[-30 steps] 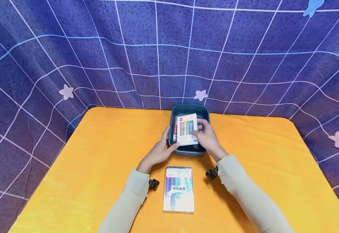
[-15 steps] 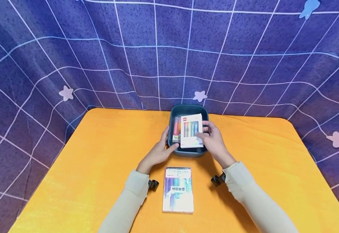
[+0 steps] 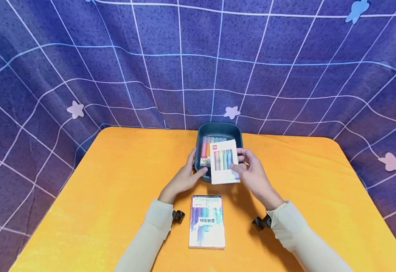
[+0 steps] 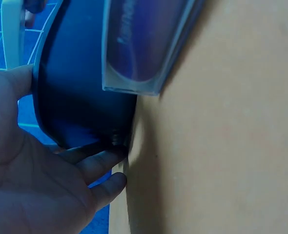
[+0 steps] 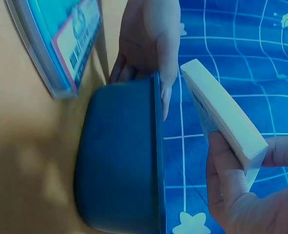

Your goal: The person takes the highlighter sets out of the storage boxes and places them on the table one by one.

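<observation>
My right hand (image 3: 253,178) pinches a white box of colored markers (image 3: 225,176), thumb on its front and fingers behind. The box is tilted and overlaps the near right part of a dark teal bin (image 3: 219,125); in the right wrist view it is raised beyond the bin's rim. My left hand (image 3: 183,177) holds the bin's left side, thumb at the rim and fingers (image 4: 105,163) along the outer wall. Inside the bin lies a clear pack of colored markers (image 3: 204,148), partly hidden behind the white box.
A flat, clear-cased pack (image 3: 207,226) with purple and teal coloring lies in front of the bin on the orange tablecloth (image 3: 129,181). Behind the table hangs a blue curtain (image 3: 157,68) with a white grid and stars.
My right hand has drawn the white marker box to the right and toward me, uncovering more of the marker pack inside the bin. The left hand has stayed on the bin.
</observation>
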`<state>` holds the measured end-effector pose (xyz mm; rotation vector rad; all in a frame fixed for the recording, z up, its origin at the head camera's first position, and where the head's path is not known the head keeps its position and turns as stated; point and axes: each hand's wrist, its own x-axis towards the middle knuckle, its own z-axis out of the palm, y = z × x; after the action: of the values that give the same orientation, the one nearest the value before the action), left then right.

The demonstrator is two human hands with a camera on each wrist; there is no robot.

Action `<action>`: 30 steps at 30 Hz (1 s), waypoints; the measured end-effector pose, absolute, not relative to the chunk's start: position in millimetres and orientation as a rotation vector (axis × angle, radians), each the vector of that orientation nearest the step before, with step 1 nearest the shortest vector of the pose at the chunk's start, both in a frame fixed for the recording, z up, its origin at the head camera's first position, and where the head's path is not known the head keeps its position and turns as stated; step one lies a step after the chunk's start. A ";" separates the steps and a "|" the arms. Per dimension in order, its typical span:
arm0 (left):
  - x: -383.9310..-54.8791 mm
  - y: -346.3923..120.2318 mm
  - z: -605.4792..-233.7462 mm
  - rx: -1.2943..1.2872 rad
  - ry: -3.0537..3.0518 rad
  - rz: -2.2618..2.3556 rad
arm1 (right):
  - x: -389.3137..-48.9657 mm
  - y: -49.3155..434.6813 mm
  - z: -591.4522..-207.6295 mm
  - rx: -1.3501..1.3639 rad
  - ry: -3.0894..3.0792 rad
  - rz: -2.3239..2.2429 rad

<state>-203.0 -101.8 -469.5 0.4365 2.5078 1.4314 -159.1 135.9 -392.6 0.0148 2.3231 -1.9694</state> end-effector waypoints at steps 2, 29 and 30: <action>-203.0 -101.7 -469.9 0.434 2.508 1.429 | -154.0 137.6 -393.5 0.005 2.318 -1.970; -203.2 -102.5 -467.6 0.438 2.511 1.410 | -104.0 150.8 -406.0 0.069 2.235 -1.902; -203.3 -102.7 -467.7 0.441 2.511 1.410 | -102.3 151.4 -406.5 0.075 2.230 -1.904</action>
<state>-203.3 -102.7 -467.7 0.4406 2.5106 1.4097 -102.3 151.4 -406.5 0.0753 2.2303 -1.9045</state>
